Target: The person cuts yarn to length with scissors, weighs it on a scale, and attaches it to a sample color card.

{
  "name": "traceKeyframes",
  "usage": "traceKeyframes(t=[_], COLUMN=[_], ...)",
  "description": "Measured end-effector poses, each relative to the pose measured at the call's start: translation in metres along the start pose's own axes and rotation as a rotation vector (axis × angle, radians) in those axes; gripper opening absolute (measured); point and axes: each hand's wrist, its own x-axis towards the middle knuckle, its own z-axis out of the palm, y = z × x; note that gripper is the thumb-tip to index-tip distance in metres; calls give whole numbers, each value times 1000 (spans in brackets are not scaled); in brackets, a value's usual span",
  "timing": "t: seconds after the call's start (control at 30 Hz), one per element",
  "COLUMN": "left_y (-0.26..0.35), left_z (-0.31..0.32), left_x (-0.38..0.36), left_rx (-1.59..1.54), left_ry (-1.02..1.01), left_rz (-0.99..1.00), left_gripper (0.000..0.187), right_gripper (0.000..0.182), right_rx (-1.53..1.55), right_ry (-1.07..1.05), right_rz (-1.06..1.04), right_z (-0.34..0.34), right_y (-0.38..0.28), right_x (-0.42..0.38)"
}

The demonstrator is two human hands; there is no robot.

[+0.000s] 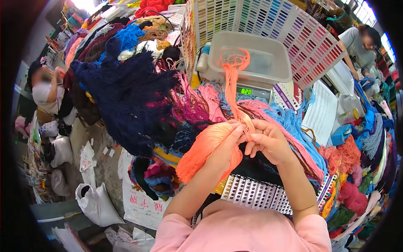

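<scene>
A thick bundle of orange thread (pixel 203 153) hangs from my left hand (pixel 228 140), whose fingers are wrapped round its upper part. Close beside it, my right hand (pixel 268 140) pinches the orange strands where they narrow. From both hands a paler orange length (pixel 231 90) runs up over the rim of a translucent plastic tub (pixel 270 75), and its loose loops lie inside. Beneath the tub a scale (pixel 256 92) shows 8.20 in green digits. Pink and blue skeins (pixel 294 130) lie under and around my hands.
A large navy thread heap (pixel 126 101) lies to the left. Colour chart panels (pixel 310 42) stand behind the tub, with a bottle (pixel 203 63) beside it. Orange, red and green skeins (pixel 352 197) are at the right. One person is at the far left, another at the upper right.
</scene>
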Motion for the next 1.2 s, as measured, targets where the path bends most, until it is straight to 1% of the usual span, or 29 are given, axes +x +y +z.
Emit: traceKeyframes(t=[0.1, 0.2, 0.3, 0.37, 0.4, 0.47, 0.5, 0.57, 0.6, 0.63, 0.7, 0.73, 0.77, 0.8, 0.83, 0.87, 0.9, 0.93, 0.97, 1.0, 1.03, 1.07, 1.1, 1.17, 1.2], left_y=[-1, -4, -6, -7, -7, 5, 12, 14, 15, 23, 36, 45, 61, 67, 76, 75, 79, 76, 73, 70, 67, 63, 58, 42, 34], left_z=[-1, -7, -8, -8, -8, -3, -3, -28, -40, -54, -86, -104, -118, -152, -178, -230, -284, -304, -324, -356, -387, -414, -438, -469, -475], left_x=[0, 1, 0, 1, 2, -6, -10, -19, -26, -36, -56, -68, -82, -95, -113, -131, -156, -180, -205, -235, -261, -283, -299, -320, -324], left_rx=[-25, -30, 35, 15, 3, 162, 240, 93, 70, 61, 58, 10, -125, -275, -263, -296, -232, 311, 831, 870, 623, 330, 116, -47, -85], left_ry=[27, -58, 7, 55, 79, 93, 100, 138, 134, 106, 83, 76, 74, -11, 149, 555, 320, 676, 1150, 1370, 1431, 1452, 1466, 1484, 1465], left_rz=[37, 0, 23, 14, 10, 59, 88, -57, -48, 55, 256, 311, 246, 261, 215, 305, 465, 584, 511, 487, 550, 636, 710, 782, 796], left_gripper=[22, 19, 15, 15, 15, 16, 16, 15, 10, 8, 13, 18, 19, 19, 16, 19, 15, 14, 16, 15, 15, 14, 14, 15, 15], right_gripper=[21, 16, 13, 13, 12, 11, 10, 10, 12, 14, 17, 16, 17, 16, 17, 17, 17, 15, 14, 14, 14, 15, 15, 13, 13], right_rx=[7, 3, 47, 86, 165, 316, 397, 564, 630, 698, 304, 228, 155, 159, 165, 81, -1, -145, -186, -228, -273, -645, -912, -817, -664], right_ry=[45, 85, 130, 150, 160, 175, 147, 89, 24, -39, 52, 170, 288, 474, 660, 632, 608, 612, 596, 582, 567, 492, 428, 333, 219], right_rz=[4, 20, 23, 30, 35, 44, 7, -66, -106, -147, -235, -276, -319, -409, -497, -609, -719, -835, -858, -877, -896, -905, -887, -239, -203], right_z=[-1, -5, -7, -4, -4, -5, -9, -28, -47, -71, -111, -130, -140, -137, -133, -153, -175, -163, -151, -141, -137, -143, -137, -114, -88], right_y=[4, 12, 16, 15, 13, 6, -1, -26, -42, -62, -111, -134, -155, -173, -190, -205, -214, -219, -219, -218, -215, -208, -196, -179, -174], right_x=[1, 3, 6, 8, 9, 13, 20, 43, 61, 82, 125, 143, 159, 168, 176, 189, 198, 192, 188, 185, 183, 182, 178, 166, 159])
